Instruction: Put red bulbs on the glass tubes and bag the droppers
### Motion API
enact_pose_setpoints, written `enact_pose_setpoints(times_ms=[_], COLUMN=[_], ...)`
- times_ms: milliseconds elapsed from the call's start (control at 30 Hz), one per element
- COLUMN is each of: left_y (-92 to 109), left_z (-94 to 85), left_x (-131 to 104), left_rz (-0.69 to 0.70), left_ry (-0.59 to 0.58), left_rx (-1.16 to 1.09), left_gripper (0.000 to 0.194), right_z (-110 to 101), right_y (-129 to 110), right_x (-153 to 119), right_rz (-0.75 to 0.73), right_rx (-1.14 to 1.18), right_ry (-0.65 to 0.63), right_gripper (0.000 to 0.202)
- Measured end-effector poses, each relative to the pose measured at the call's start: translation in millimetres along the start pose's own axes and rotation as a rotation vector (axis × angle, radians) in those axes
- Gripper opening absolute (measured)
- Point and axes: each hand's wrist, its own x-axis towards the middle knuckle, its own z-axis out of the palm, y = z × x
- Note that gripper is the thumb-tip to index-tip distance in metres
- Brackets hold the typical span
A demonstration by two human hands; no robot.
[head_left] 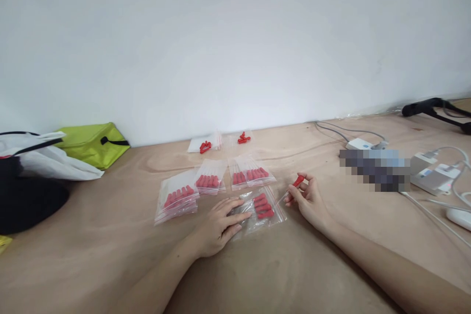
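Note:
My right hand (307, 197) pinches a dropper by its red rubber bulb (299, 181), and the thin clear tube points down and left toward the mouth of a clear zip bag (246, 225). Inside that bag lie several red-bulbed droppers (262, 205) side by side, bulbs toward the zip edge. My left hand (224, 221) rests flat on the bag's left part, fingers spread, pressing it on the table. Whether the tube's tip is inside the bag I cannot tell.
Filled dropper bags (179, 196) lie stacked at left, with more bags (210, 179) (250, 172) behind. Loose red bulbs (205, 147) lie near the wall. A yellow-green bag (91, 144) and black cap (33, 201) are left; cables and white adapters (434, 174) right, black-framed item (437, 110) far right.

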Motion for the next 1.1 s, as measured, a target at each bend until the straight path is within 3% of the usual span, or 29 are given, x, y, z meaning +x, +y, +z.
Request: enact_pose_setpoints(times_ms=[300,433,733,933,1100], left_y=[-2,-1,0,-1,-2], left_z=[3.1,3.0,0.4,1.1,2.3], left_x=[-1,-1,-1,-1,-1], left_rz=[-0.017,-0.03,-0.02,-0.003,0.008], left_ry=[0.018,0.034,0.023,0.031,0.038], left_rx=[0.002,0.019,0.024,0.028,0.038], left_gripper=[0.038,0.043,0.044,0.043,0.043], right_z=[2,1,1,-2,-1], right_y=[-1,-2,-1,2,10], right_x=[-1,-5,-14,-15,-10], right_rz=[-0.017,-0.014,0.195,0.192,0.142], right_rx=[0.042,0.037,0.125,-0.175,-0.275], right_ry=[0.045,0.009,-0.022,-0.215,-0.306], right_gripper=[0.051,0.05,0.048,0.034,0.029])
